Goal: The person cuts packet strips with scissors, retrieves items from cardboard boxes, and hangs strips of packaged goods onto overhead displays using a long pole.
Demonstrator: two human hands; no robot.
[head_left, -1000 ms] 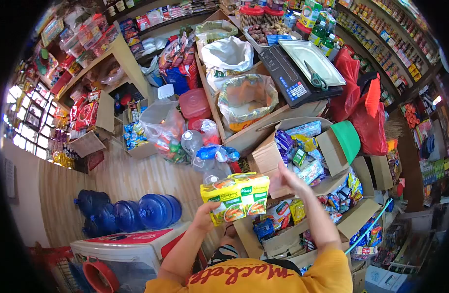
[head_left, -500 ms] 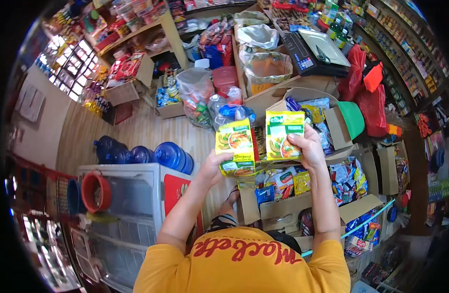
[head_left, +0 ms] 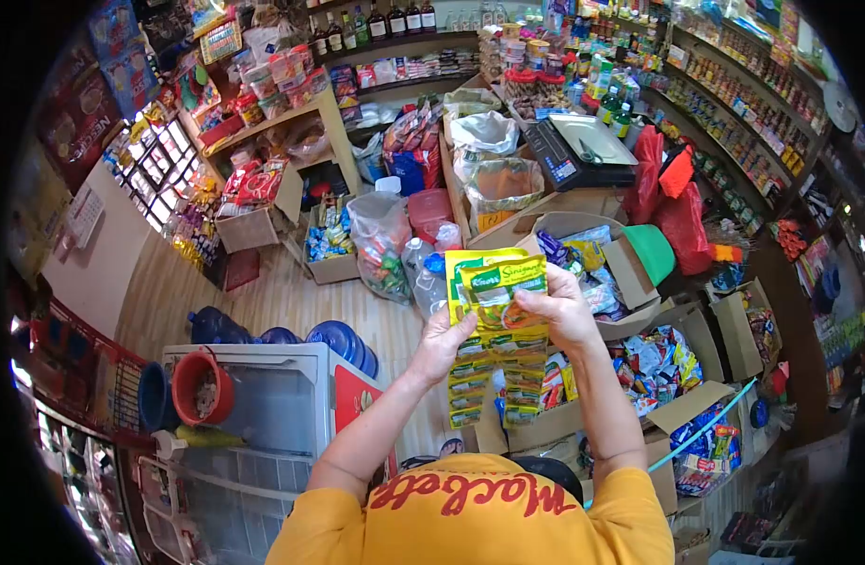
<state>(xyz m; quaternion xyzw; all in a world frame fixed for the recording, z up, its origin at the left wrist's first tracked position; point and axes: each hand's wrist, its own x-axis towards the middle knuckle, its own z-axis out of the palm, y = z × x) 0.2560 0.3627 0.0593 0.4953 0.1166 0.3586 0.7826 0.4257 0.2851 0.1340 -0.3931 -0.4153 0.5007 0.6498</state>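
Observation:
Two hanging strips of yellow-and-green Knorr Sinigang seasoning sachets (head_left: 500, 282) are held up in front of my chest, their top sachets overlapping. My left hand (head_left: 442, 347) pinches the left side, thumb on the front. My right hand (head_left: 561, 309) grips the right side of the front sachet, its thumb across the face. Below my hands, the strips dangle side by side over an open cardboard box (head_left: 569, 424) of packets. The fingers behind the sachets are hidden.
More open cardboard boxes of packets (head_left: 654, 367) stand to the right. A weighing scale with scissors on it (head_left: 583, 151) is ahead. Left are a drawer cabinet (head_left: 249, 386), a red bucket (head_left: 203, 386) and blue water jugs (head_left: 343, 341). Stocked shelves (head_left: 734, 104) line the walls.
The two sachet strips were apart, one in each hand; now they are together and overlap at the top. Their lower lengths now hang in view. The view has tilted upward.

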